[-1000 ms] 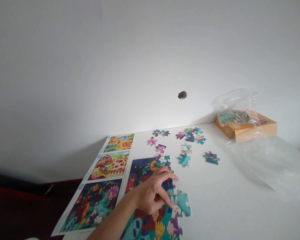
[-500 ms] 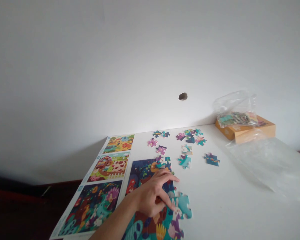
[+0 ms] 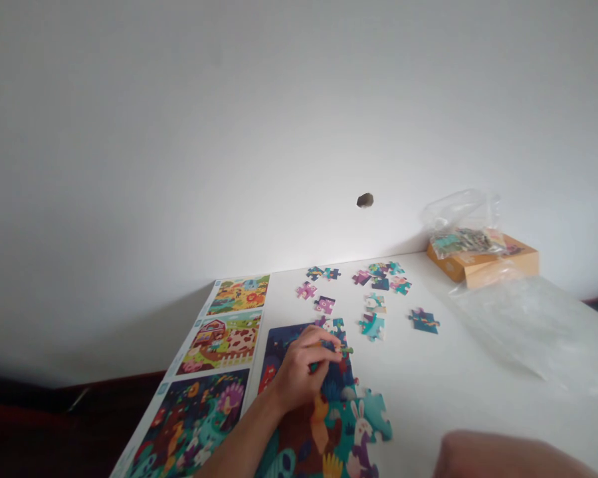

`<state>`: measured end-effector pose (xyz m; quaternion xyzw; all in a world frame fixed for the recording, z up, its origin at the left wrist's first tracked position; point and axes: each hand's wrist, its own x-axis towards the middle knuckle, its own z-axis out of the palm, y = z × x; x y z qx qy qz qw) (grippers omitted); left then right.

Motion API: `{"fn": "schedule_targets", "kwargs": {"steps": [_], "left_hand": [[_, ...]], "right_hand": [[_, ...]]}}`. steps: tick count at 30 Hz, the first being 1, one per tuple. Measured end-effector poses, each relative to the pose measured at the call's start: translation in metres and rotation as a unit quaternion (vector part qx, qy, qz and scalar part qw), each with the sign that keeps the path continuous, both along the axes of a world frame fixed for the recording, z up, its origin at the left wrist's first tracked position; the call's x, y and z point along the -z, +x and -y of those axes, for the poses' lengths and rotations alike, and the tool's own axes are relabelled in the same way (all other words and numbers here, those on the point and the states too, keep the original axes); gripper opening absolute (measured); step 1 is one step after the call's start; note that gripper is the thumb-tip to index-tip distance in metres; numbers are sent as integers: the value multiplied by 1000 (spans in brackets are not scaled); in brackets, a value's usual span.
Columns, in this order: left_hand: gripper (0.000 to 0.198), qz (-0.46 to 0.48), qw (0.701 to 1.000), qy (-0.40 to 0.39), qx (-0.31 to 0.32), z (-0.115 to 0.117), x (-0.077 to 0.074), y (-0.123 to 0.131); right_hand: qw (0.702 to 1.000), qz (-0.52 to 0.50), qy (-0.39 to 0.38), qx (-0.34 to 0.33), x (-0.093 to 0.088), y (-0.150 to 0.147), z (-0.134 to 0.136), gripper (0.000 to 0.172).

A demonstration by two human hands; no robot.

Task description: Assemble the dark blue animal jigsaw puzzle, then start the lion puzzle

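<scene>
Picture sheet [image 3: 222, 342] lies beside the part-built puzzle [image 3: 323, 425], its scenes within sight. Left hand [image 3: 303, 368] closed, pinching a small piece [image 3: 347, 350] above the puzzle. Loose pieces [image 3: 373, 325] lie spread apart, face up, easy to pick out. Right hand [image 3: 503, 458] blurred at frame edge; cannot tell whether open or closed.

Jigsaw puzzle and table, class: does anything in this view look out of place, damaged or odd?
The dark chip in the white wall stands out as a lone blemish on the pale surface. The teal rabbit puzzle piece also juts out past the straight edge of the assembled section.
</scene>
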<state>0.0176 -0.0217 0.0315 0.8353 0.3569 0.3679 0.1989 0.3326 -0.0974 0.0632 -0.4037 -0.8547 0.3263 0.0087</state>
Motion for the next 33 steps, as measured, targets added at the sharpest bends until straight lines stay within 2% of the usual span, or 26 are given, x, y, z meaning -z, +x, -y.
{"fn": "schedule_targets", "kwargs": {"steps": [3,4,6,8,10,12,18,24,33], "left_hand": [[30,-39,987,20,-152,-10,10,-8],[33,-61,981,23,-181,-13,13,-11],[45,-92,972,25,-216,-17,21,-14],[50,-119,969,5,-218,-19,27,-16],[49,-127,968,-1,-216,-20,30,-16],[49,-125,969,1,-215,-20,29,-14],[47,-101,979,14,-178,-21,24,-10],[49,-83,985,0,-152,-18,21,-8],[53,-107,985,-32,-130,-15,15,-8]], "right_hand": [[998,-55,32,-24,-13,-53,-57,23],[990,-84,104,33,-11,-70,-74,22],[951,-119,253,130,1,-97,-101,30],[932,-127,301,158,20,-112,-115,38],[938,-123,293,136,35,-116,-119,39],[948,-122,275,106,42,-115,-117,36],[960,-127,242,66,36,-110,-115,52],[962,-135,229,60,39,-111,-117,50],[960,-150,228,63,36,-110,-116,49]]}}
